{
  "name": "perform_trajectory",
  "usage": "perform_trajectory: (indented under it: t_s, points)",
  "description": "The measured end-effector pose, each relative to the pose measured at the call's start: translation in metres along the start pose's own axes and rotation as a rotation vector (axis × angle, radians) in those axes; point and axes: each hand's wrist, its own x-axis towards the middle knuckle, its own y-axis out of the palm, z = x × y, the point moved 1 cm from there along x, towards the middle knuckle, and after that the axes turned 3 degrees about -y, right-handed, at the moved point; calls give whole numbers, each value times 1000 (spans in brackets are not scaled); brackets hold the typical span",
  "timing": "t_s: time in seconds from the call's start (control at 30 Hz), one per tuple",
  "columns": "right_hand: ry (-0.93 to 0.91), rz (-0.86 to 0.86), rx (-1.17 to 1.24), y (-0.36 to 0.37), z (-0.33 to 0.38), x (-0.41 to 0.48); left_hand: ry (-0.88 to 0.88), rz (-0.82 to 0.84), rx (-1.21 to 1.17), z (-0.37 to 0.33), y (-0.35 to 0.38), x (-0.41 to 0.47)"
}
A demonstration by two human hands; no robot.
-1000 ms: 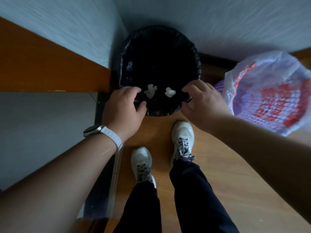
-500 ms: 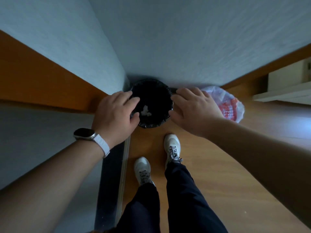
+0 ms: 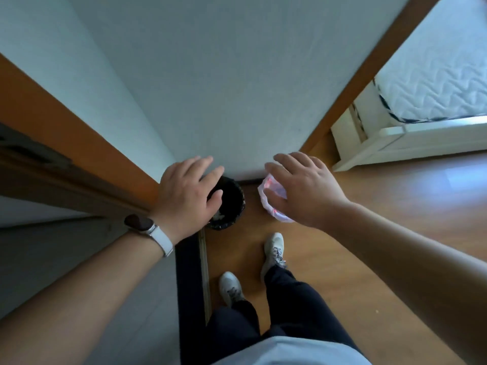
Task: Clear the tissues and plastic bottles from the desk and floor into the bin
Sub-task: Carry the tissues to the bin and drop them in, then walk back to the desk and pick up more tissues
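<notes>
**A:** What sits nearest, at the bottom of the frame?

**B:** A pale shirt [image 3: 290, 351], dark trousers [image 3: 290, 299] and two white sneakers [image 3: 274, 248] on the wooden floor [image 3: 395, 233]. The right sneaker stands higher in the frame than the left.

**A:** And the hands?

**B:** Both reach forward at mid-frame. The left hand [image 3: 188, 196], with a smartwatch [image 3: 139, 223] on a white strap at its wrist, has its fingers straight and spread and holds nothing. The right hand [image 3: 303, 191] is spread just as wide and also holds nothing.

**A:** Where is the bin relative to them?

**B:** The bin [image 3: 233, 204], lined in black, stands on the floor against the wall [image 3: 237, 88], beyond the sneakers. The left hand covers the bin's left part in the picture, but I cannot tell whether it touches the rim. The right hand lies to the right of the bin, apart from it.

**A:** Any tissues?

**B:** A white crumpled tissue [image 3: 218, 216] shows inside the bin at its lower left, just below the left thumb.

**A:** What is under the right hand?

**B:** A white plastic bag [image 3: 274, 206] with red print lies on the floor just right of the bin, partly covered by that hand.

**A:** Farther off?

**B:** The pale wall fills the upper centre. A white bed frame [image 3: 395, 143] and a quilted mattress [image 3: 434, 75] are at the upper right.
</notes>
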Motion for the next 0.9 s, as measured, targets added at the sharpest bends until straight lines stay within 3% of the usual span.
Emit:
perform_trajectory:
  t_s: [0.43, 0.9]
  points:
    - [172, -227, -99, -117, -87, -117, 253, -189, 64, -152, -84, 65]
    - [423, -397, -150, -176, -288, -297, 543, -270, 39, -426, -101, 171]
